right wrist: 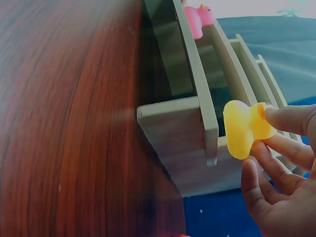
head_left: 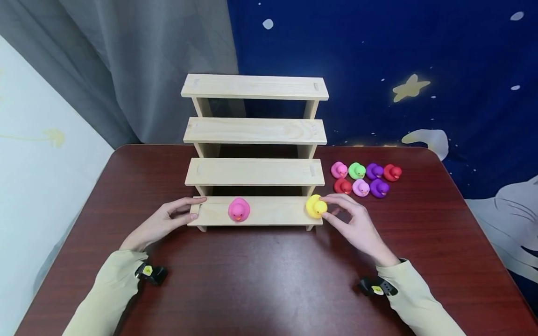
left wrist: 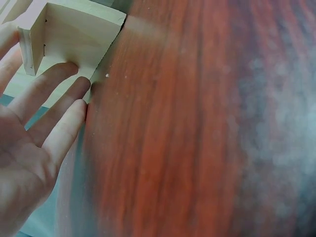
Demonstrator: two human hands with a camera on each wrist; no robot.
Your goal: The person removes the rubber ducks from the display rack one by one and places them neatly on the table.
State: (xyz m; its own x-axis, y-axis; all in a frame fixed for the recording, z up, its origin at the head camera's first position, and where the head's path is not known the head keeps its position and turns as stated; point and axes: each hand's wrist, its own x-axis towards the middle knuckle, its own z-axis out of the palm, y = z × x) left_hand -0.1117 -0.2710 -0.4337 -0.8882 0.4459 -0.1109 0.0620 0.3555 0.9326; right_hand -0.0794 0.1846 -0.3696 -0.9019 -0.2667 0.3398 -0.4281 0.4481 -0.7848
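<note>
A stepped wooden display stand (head_left: 254,171) with several boards stands on the table. My left hand (head_left: 157,226) holds the left end of its lowest board, thumb and a finger on the board; in the left wrist view other fingers (left wrist: 64,123) extend beside the stand's leg. At the board's right end, my right hand (head_left: 357,226) pinches a yellow rubber duck (head_left: 314,206) between thumb and fingers. The right wrist view shows this yellow duck (right wrist: 242,128) very close to the board's top; contact is hard to tell. A pink rubber duck (head_left: 238,209) sits left of centre on the same board.
Right of the stand, several rubber ducks sit in two rows, among them a green duck (head_left: 357,171), a purple duck (head_left: 379,188) and a red duck (head_left: 392,172). The dark red-brown table (head_left: 260,280) ends at a grey curtain (head_left: 147,70) and a blue starry backdrop (head_left: 357,60).
</note>
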